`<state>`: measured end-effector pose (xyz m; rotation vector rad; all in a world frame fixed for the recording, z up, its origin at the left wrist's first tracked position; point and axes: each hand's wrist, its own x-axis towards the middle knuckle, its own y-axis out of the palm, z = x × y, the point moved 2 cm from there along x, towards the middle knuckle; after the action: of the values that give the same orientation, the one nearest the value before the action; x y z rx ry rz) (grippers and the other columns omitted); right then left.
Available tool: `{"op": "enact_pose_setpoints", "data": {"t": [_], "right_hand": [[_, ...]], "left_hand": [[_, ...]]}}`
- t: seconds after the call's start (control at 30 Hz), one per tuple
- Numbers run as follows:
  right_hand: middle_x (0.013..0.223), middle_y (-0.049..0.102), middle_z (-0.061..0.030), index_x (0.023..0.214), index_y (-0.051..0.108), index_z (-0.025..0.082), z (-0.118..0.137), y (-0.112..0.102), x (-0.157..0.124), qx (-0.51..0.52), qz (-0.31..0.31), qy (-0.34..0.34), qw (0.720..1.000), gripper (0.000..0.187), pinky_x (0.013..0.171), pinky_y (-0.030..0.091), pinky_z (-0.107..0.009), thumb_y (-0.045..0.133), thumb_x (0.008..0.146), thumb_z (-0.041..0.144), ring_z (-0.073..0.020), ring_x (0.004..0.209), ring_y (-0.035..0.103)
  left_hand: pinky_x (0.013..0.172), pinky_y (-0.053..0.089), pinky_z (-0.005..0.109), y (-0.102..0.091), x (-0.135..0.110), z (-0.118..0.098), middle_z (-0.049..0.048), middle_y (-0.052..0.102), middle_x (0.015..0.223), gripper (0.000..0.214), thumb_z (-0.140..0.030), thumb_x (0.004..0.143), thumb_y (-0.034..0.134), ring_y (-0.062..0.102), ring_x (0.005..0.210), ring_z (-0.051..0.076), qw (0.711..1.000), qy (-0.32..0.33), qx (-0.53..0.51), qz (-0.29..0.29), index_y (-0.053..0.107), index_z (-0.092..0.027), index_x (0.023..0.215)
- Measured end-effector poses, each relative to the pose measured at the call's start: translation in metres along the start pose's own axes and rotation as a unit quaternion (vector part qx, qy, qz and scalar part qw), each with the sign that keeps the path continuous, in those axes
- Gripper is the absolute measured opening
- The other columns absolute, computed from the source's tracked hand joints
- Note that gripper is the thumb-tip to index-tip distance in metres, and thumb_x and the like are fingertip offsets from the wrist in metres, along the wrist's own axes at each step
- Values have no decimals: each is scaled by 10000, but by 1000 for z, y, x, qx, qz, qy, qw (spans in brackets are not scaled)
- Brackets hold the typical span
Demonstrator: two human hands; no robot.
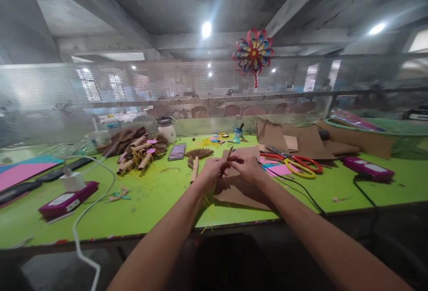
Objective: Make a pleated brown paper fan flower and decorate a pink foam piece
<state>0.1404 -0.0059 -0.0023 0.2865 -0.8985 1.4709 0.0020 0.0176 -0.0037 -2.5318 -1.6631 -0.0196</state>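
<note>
My left hand and my right hand meet over the green table, fingers pinched together on a small strip of brown paper that sticks up between them. Under both hands lies a larger brown paper sheet. A brown pleated paper fan on a rolled stem lies just left of my left hand.
Scissors with yellow and red handles lie right of my hands beside pink paper. Brown paper rolls, a white jar, purple boxes, cables, brown sheets and a mesh screen with a paper flower surround them.
</note>
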Motion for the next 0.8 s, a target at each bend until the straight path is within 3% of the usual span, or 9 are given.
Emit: {"op": "enact_pose_setpoints", "data": {"t": [0.17,0.27,0.53,0.8], "right_hand": [[866,676,-45,807,701,213,2,6,-4,-13,-28,51,998,142,763,419,-310,578,755,260,-186,812,581],[792,672,-39,765,690,209,5,8,-4,4,-63,89,994,118,721,426,-307,595,722,265,-184,757,573],[626,606,-15,722,658,144,-10,4,-3,89,-58,151,983,219,550,375,-258,633,682,358,-121,559,470],[544,565,-5,606,618,163,-28,2,-3,101,-62,168,979,267,527,362,-263,661,664,420,-122,513,467]], "left_hand": [[357,221,173,2,-2,0,-12,479,447,171,-249,707,537,368,367,46,999,-1,-11,-45,564,-117,601],[357,215,174,5,-4,-1,-13,480,453,156,-230,703,535,359,362,43,998,-13,-20,-53,554,-122,592],[380,258,182,8,-5,-4,-10,485,433,162,-194,730,478,393,366,65,998,-6,53,-19,567,-126,612],[410,295,192,11,-7,-7,-13,497,428,203,-208,740,472,436,396,83,993,22,118,-10,552,-139,568]]}}
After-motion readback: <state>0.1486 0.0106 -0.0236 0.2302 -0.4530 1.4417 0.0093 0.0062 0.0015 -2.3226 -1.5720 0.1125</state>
